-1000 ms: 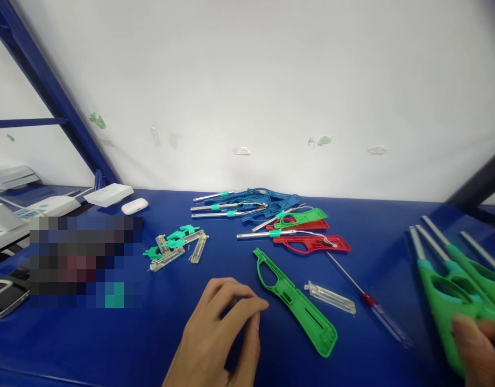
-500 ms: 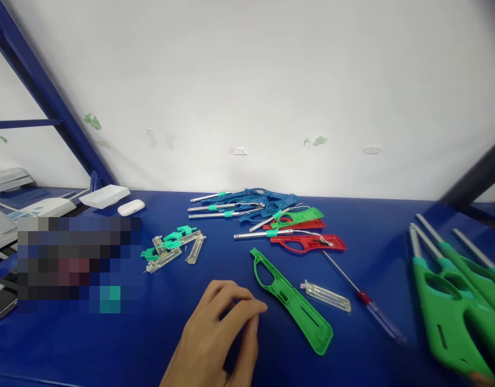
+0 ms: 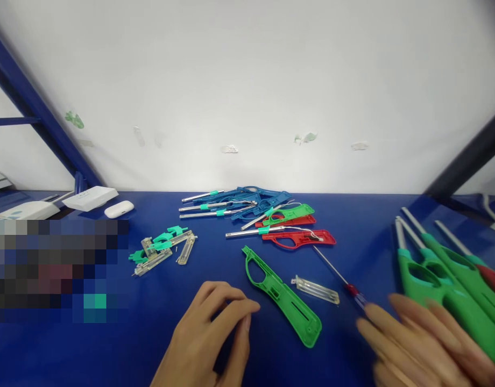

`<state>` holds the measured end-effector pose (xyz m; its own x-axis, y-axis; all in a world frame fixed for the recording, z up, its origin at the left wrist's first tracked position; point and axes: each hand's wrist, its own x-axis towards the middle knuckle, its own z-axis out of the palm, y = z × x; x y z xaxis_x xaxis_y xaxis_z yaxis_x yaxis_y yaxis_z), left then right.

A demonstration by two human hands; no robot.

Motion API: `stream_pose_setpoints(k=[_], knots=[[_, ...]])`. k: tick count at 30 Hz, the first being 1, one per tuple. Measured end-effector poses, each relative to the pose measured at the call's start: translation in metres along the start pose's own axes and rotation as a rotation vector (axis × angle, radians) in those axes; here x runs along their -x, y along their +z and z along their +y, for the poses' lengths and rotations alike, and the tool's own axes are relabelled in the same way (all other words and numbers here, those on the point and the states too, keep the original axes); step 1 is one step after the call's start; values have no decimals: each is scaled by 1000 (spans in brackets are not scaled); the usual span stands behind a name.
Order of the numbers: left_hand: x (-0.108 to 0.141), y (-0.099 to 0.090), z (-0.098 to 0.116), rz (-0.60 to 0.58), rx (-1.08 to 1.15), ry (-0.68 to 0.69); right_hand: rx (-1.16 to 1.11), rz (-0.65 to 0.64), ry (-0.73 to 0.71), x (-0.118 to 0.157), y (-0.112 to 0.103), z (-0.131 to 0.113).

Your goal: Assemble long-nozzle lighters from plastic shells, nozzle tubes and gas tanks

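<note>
My left hand [image 3: 213,330] rests on the blue tabletop with its fingers curled and the thumb close to the index fingertip; nothing shows in it. Just right of it lies a green lighter casing half [image 3: 282,295], its hollow inside facing up. A clear plastic fuel tank [image 3: 316,290] sits beside the casing. My right hand [image 3: 421,338], smeared by motion, is over the handle end of a screwdriver [image 3: 351,289] with a red collar. Its fingers partly cover that handle, and whether they touch it I cannot tell. Green lighters [image 3: 445,290] with metal tubes lie behind this hand.
Blue casing parts [image 3: 267,201] with metal tubes are piled by the wall, near red casing parts [image 3: 304,238]. Several clear tanks [image 3: 186,250] and teal pieces [image 3: 162,239] lie to the left. Beyond them are a white case [image 3: 119,209] and a white box [image 3: 91,198].
My right hand has come into view from the lower right and now covers the screwdriver's handle end. The view has shifted slightly right. My left hand keeps its pose.
</note>
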<state>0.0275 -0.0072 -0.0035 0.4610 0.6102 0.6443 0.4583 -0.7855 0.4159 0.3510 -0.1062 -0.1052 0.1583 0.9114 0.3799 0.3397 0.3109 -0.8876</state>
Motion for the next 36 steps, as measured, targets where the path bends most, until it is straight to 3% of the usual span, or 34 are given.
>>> stream_pose_setpoints(k=[1, 3, 6, 8, 10, 14, 22, 29, 36], knots=[[-1, 0, 0, -6, -13, 2, -50, 17, 34, -2, 7, -6], [-2, 0, 0, -18, -35, 10, -391, -37, 172, -9, 21, -22], [-4, -1, 0, -18, -59, 23, -727, -82, 262, -23, 37, -46], [-5, -2, 0, -20, -79, 28, -865, -6, 323, -30, 45, -62], [-4, -2, -1, -20, -96, 24, -1098, 33, 361, -32, 50, -75], [-2, -2, -2, -23, -113, 33, -1472, -31, 301, -31, 56, -88], [-4, -1, -1, -35, -118, 40, -1547, -171, 192, -32, 56, -89], [-2, 0, -3, -44, -88, 31, -1403, -152, 193, -33, 56, -85], [0, 3, -3, -90, -82, 7, -1473, -193, 168, -35, 56, -83]])
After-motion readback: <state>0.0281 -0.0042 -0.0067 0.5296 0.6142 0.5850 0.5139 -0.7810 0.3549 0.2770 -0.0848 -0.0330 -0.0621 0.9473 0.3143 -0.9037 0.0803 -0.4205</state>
